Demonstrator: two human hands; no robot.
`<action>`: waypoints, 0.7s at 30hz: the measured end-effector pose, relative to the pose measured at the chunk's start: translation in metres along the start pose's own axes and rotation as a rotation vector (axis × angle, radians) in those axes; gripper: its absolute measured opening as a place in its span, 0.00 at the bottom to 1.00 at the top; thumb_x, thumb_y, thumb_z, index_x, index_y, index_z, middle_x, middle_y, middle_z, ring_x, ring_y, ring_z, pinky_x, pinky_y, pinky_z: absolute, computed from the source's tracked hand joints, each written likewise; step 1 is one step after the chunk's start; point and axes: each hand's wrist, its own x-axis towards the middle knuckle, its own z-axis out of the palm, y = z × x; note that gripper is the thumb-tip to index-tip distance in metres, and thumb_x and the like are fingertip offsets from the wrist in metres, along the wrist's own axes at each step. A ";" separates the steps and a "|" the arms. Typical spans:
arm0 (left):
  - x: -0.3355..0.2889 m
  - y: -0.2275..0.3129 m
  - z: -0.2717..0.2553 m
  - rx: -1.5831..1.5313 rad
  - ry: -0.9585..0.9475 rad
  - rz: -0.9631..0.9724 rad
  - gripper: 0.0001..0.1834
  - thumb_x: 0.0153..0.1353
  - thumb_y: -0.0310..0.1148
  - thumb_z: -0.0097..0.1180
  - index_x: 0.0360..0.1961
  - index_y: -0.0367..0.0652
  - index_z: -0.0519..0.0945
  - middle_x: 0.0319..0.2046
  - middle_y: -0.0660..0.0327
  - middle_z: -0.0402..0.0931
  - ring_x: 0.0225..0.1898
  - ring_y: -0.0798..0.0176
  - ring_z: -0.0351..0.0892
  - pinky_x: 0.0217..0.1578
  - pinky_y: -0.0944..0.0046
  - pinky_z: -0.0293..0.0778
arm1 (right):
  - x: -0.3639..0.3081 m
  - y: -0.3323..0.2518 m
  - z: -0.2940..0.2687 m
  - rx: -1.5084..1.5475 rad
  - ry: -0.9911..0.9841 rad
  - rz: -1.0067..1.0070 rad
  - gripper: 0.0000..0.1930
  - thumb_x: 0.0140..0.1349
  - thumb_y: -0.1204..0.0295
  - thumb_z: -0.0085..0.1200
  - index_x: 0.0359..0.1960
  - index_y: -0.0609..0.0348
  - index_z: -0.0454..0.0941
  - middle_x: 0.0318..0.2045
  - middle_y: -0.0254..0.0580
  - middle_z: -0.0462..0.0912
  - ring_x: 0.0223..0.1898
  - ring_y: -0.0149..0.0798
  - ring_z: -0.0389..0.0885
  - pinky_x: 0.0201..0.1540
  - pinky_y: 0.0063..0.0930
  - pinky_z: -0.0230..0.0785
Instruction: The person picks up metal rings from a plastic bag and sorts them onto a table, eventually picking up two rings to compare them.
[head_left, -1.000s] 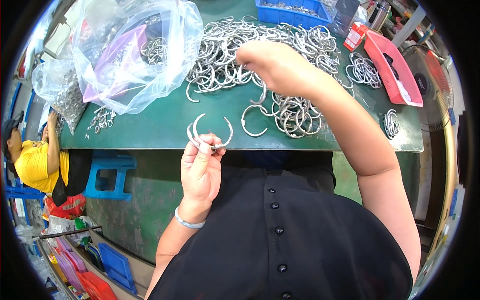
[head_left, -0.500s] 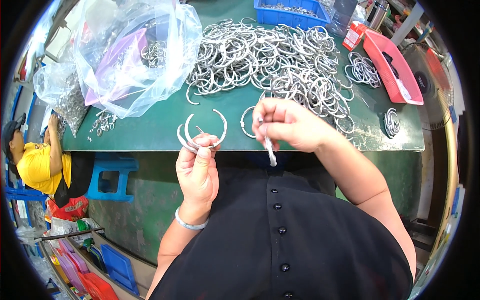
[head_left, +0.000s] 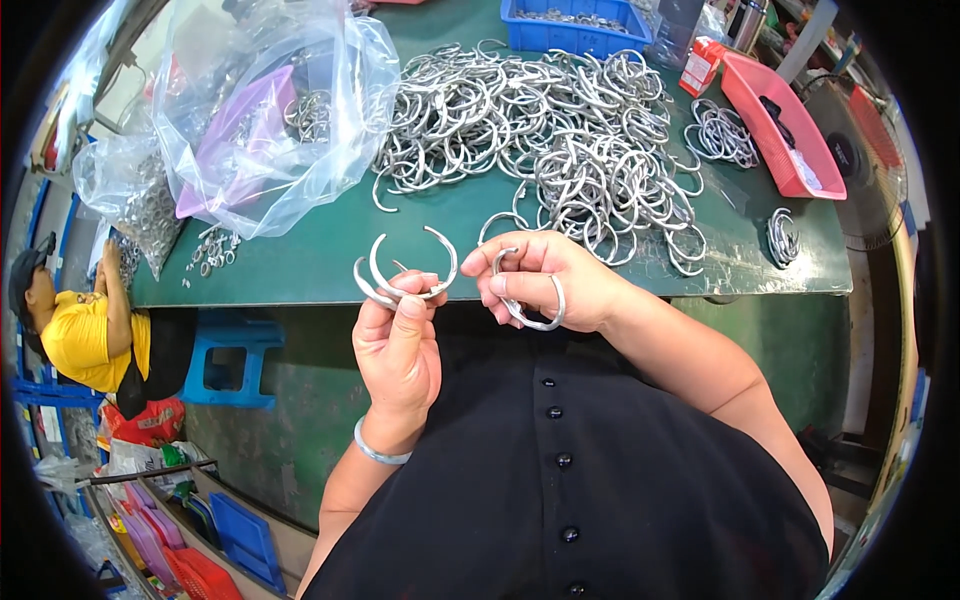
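Observation:
My left hand (head_left: 398,345) is closed on two open-ended silver metal rings, bangle-like in shape; the larger ring (head_left: 452,262) stands upright from the fingertips. To its right, my right hand (head_left: 550,280) pinches one more open silver ring (head_left: 556,312), its gap turned toward the upper left. Both hands are at the table's front edge, a short way apart. Just beyond them spreads a big heap of similar rings (head_left: 610,180) on the green table (head_left: 320,262). A loose ring (head_left: 497,216) lies at the heap's near side, close to my right hand.
A clear plastic bag (head_left: 350,150) holding a purple tray stands at left, beside a bag of small metal parts (head_left: 150,205). A blue bin (head_left: 575,35) is at the back, a pink basket (head_left: 775,130) at right. A person in yellow (head_left: 90,340) sits at far left.
My right hand has lowered slightly and turned, so the ring in it now shows its open curve instead of its edge. My left hand stays nearly still with its rings.

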 end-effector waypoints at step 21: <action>0.005 0.002 0.001 -0.073 0.038 -0.078 0.08 0.60 0.28 0.47 0.40 0.38 0.74 0.39 0.59 0.73 0.39 0.65 0.73 0.43 0.63 0.69 | 0.001 -0.003 0.001 -0.022 0.003 -0.013 0.12 0.58 0.74 0.48 0.44 0.62 0.72 0.26 0.37 0.76 0.24 0.27 0.74 0.26 0.19 0.67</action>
